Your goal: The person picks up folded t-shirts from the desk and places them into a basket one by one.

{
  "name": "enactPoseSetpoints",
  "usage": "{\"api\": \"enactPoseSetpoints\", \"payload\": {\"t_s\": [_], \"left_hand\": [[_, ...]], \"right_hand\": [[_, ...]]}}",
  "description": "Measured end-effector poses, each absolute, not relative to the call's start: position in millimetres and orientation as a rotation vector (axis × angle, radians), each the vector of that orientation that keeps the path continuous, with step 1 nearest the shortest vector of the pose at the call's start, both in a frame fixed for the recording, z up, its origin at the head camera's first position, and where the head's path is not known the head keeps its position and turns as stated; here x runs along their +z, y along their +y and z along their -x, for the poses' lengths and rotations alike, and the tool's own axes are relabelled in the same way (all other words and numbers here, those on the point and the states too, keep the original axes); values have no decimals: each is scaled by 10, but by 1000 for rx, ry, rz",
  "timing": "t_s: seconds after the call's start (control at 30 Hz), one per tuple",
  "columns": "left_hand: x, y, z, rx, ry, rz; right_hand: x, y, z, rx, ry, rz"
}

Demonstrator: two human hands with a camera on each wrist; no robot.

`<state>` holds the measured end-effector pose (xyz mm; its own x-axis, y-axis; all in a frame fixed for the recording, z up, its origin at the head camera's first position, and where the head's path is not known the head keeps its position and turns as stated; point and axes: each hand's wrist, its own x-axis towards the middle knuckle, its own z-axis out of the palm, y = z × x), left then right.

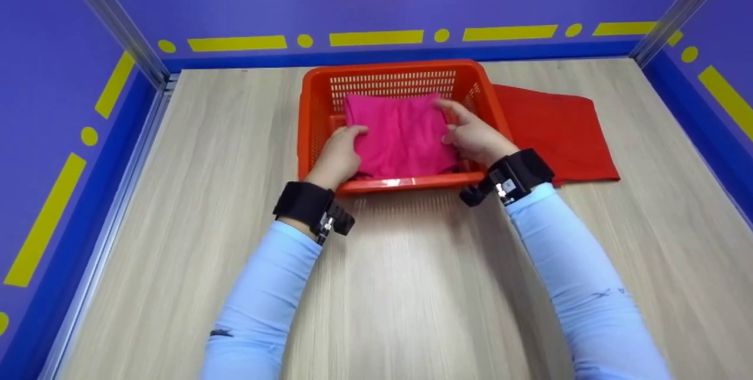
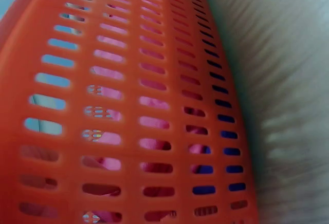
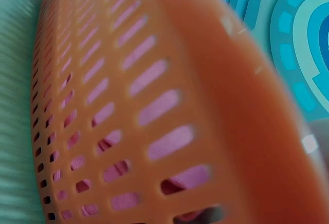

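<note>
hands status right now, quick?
Left hand: thumb at the pink cloth, other fingers hidden; can't tell if it grips.
Right hand: open, at the cloth's right edge.

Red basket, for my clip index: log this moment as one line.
pink cloth: inside red basket; left hand: at pink cloth's left edge; right hand: at its right edge; red cloth: on table, beside basket

Arms [image 1: 259,297] extended forward; left hand [image 1: 340,155], right hand [image 1: 475,136] apart
</note>
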<state>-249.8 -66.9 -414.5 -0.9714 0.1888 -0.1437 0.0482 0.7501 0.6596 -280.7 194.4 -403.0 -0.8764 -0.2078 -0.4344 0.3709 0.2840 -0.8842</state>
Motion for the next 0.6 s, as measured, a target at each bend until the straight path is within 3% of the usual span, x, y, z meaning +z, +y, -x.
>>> {"api": "enactPoseSetpoints", "payload": {"t_s": [0.6], "left_hand": [[-4148,-624,2535,753,2660,-69]], "right_hand": [[-4033,1938,2757,-1321,2268,-136]]}}
